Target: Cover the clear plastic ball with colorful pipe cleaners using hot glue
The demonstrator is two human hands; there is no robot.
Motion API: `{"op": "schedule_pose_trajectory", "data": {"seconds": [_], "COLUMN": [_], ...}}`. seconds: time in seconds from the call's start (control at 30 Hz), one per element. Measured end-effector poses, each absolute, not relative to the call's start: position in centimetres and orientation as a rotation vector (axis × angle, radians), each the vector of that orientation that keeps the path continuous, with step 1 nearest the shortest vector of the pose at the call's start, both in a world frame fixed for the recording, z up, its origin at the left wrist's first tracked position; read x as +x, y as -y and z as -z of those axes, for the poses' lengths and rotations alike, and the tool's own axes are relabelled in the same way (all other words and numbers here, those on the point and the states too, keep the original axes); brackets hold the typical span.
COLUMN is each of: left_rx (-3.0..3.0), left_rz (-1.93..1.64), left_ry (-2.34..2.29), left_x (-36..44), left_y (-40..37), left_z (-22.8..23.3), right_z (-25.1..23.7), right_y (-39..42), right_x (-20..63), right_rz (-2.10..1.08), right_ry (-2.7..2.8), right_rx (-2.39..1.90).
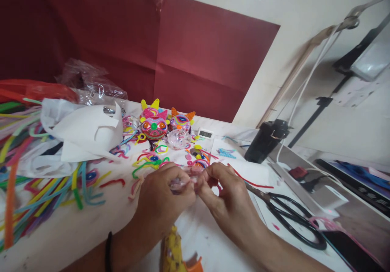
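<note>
My left hand [167, 196] and my right hand [228, 192] meet at mid-table with bent fingers. Both pinch a small clear, pinkish plastic piece [179, 184], mostly hidden by the fingers. Just beyond the hands lie pieces of bent pipe cleaner, among them a green one [149, 166], and a coloured eye shape [201, 164]. Below, between the wrists, is a yellow tool with an orange trigger [172, 247], perhaps a glue gun, cut off by the frame edge. Black-handled scissors [292, 213] lie beside my right forearm.
Behind stand round animal-face ornaments, one pink-eared [154, 126], one orange-eared [181, 120], and a clear plastic ball [179, 139]. Left are a white mask-like shape [91, 129] and loose pipe cleaners [45, 203]. Right are a small digital timer [205, 133], black cylinder [267, 141] and phone [350, 247].
</note>
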State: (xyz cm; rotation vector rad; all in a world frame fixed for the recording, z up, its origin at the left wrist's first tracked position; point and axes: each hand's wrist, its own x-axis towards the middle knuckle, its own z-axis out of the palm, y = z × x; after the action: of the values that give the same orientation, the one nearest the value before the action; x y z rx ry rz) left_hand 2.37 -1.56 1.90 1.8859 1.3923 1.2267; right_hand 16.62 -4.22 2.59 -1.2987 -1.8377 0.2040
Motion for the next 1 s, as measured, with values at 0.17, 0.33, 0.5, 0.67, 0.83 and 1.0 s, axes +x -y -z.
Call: {"op": "schedule_pose_trajectory", "data": {"seconds": [0.17,0.33,0.5,0.67,0.83,1.0], "left_rx": [1.857,1.668,1.565,1.487,1.56,1.64], "left_rz": [-1.247,-1.146,-1.153,-1.095,-1.138,-1.151], "left_ry": [-1.431,-1.451,-1.376,-1.362,-1.381,-1.429], "left_x": [2.2,1.8,1.6,1.7,1.7,1.8], "left_y": [1.3,0.7,0.2,-0.1,-0.1,0.1], "left_z": [-1.9,-1.9,-1.8,-1.3,-1.0,-1.3], "right_z": [-3.0,-4.4,-4.7,-3.9,-3.8,-3.9], "right_y": [3.3,2.0,1.1,-0.2,-0.3,1.7], "right_x": [17.8,20.1,21.5,23.0,22.3,19.9], "right_rz": [-0.21,-0.044,-0.086,0.043,0.333,0.272], "right_ry": [1.728,1.7,1.714,1.892,2.079,2.086], "right_rx": [-1.361,-1.424,-1.371,-1.348,-1.191,-1.068]}}
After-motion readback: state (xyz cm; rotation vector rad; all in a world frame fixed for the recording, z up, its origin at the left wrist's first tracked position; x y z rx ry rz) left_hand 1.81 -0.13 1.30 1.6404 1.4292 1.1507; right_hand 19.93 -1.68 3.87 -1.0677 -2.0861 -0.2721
